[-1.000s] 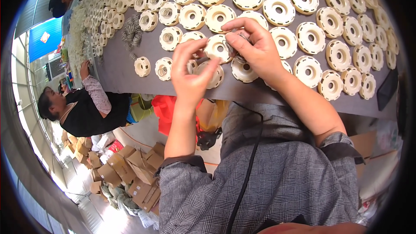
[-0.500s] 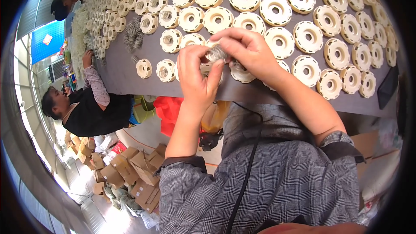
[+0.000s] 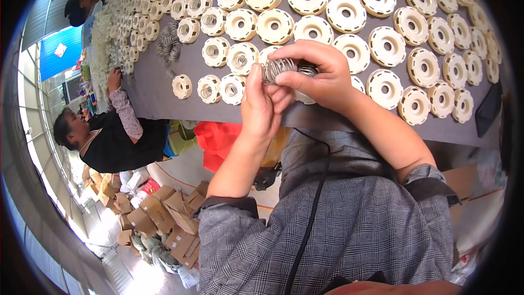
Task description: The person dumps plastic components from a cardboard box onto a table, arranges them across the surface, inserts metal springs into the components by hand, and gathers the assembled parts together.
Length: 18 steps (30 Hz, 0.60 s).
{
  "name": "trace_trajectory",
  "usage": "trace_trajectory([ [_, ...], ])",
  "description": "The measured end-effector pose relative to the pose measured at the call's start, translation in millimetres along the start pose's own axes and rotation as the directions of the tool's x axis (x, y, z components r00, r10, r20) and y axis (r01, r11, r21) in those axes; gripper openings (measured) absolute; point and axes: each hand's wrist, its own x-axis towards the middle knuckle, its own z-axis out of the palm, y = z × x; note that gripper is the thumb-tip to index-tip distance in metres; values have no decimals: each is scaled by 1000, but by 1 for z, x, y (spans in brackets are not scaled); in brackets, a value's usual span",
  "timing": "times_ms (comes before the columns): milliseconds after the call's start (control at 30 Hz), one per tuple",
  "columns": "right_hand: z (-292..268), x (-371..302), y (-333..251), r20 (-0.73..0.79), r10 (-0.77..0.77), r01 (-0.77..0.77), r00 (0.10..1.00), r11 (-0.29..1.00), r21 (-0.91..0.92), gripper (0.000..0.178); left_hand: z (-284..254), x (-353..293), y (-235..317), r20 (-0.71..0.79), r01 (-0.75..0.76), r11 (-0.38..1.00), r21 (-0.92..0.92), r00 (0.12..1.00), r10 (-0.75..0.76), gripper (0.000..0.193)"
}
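Observation:
A bunch of metal coil springs (image 3: 280, 69) is held between my two hands, just over the near edge of the table. My right hand (image 3: 326, 76) wraps round the bunch from the right, thumb below and fingers above. My left hand (image 3: 261, 101) is closed at the bunch's left end, fingers curled under and thumb against the coils. Under and around my hands are cream ring-shaped plastic parts with a central hole. One cream part (image 3: 232, 89) beside my left hand has a spring in it, as does another part (image 3: 242, 58) behind it.
Rows of cream parts (image 3: 387, 44) cover the dark table (image 3: 158, 95) to the right and behind. A heap of springs (image 3: 168, 43) lies further left. A person (image 3: 117, 136) works at the table's left side; cardboard boxes (image 3: 158, 210) stand on the floor.
My left hand has turned and moved slightly down and right, uncovering parts with springs in them. My right hand now wraps round the springs, which have shifted slightly right.

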Motion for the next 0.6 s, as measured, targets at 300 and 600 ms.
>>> trace_trajectory([
  [300, 2, 6, -2, -361, 114, -123, 926, 992, -2, 21, -8, -8, 5, 427, 460, 808, -369, 856, -292, 46],
  [600, 2, 4, 1, -269, 301, -228, 915, 935, 270, 23, -41, 23, 20, -54, -316, 938, 143, 944, 326, 32],
])
